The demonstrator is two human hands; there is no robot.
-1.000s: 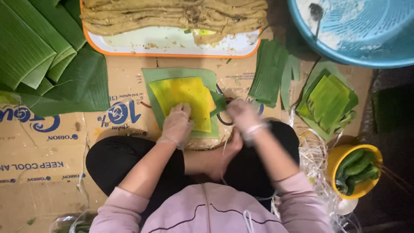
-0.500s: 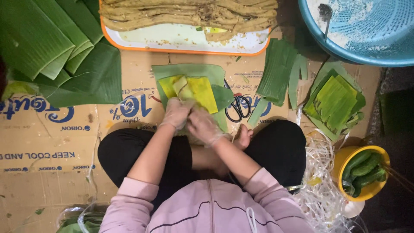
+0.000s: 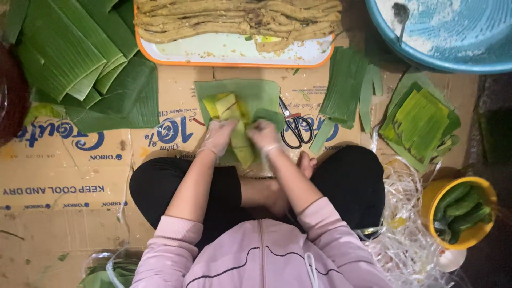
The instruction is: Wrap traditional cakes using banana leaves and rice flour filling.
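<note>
Two gloved hands are seen over a green banana leaf sheet that is laid flat on the cardboard floor covering, just in front of the crossed legs of the person. On this sheet a yellow-green inner leaf is being folded into a long narrow packet. The left hand is pressed with closed fingers on the left edge of the fold, and the right hand is pinching the right edge of it — both hands are touching the packet, with only a thin strip of it visible between them. What is inside the fold cannot be told.

For this fold to be done well, it is judged that both edges should be drawn in evenly and held tight, so that the packet stays straight and nothing is squeezed out at the ends; the leaf should be bent along its ribs, otherwise it may be split.

Scissors are lying just beside the sheet on the right. Beyond it an orange-rimmed tray with brownish strips is placed. More folded leaves are stacked to the left — and a yellow bowl with finished green rolls is standing well apart on the right.
</note>
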